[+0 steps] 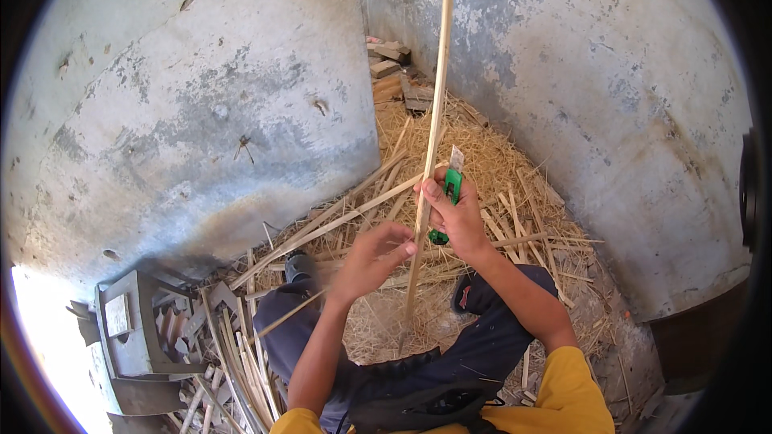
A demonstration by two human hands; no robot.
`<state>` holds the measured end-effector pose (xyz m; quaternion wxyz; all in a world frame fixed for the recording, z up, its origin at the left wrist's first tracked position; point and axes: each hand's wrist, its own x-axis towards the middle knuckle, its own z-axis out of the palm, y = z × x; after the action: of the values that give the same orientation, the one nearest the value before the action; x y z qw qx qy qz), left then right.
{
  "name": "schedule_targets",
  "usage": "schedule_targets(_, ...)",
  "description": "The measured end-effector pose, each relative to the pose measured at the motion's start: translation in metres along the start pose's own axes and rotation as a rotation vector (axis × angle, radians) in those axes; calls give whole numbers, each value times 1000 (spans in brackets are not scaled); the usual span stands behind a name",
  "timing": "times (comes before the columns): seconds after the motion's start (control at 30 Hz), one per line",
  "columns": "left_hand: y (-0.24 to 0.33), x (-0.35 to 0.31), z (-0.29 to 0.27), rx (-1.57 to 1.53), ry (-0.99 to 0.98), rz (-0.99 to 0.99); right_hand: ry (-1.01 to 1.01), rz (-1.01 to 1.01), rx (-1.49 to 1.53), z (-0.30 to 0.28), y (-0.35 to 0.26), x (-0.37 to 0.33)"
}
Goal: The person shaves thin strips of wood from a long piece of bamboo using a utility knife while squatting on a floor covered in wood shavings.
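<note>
The person sits on the ground facing a corner of two weathered plaster walls [201,112], legs in dark trousers stretched out toward a heap of straw and shavings [482,161]. A long, pale wooden strip [433,124] stands nearly upright between the hands, its lower end down among the shavings between the legs and its top reaching to the upper edge of the view. The left hand [371,257] is partly closed, its fingertips pinching the strip from the left side a little below the other hand. The right hand [454,213] is closed around a green utility knife [452,189], whose short blade points upward just beside the strip, with the thumb pressed against the wood. More split strips [338,217] lie scattered across the straw. At the lower left stands a grey block-like frame [133,329] next to a bundle of thin slats [237,362].
</note>
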<state>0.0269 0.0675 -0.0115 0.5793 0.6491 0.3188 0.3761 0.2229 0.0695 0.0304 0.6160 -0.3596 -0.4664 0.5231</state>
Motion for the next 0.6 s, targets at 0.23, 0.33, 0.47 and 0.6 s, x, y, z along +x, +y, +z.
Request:
schedule_targets(0.23,-1,2,0,-113,43,15,0,-1,17,2,-1,-1)
schedule_targets(0.33,6,1,9,-99,79,31,-3,-6,13,1,1,0)
schedule_targets(0.47,9,1,10,-122,103,-21,-3,-3,-35,1,2,-1)
schedule_targets(0.6,10,0,12,-91,170,11,-5,5,-22,3,5,-1)
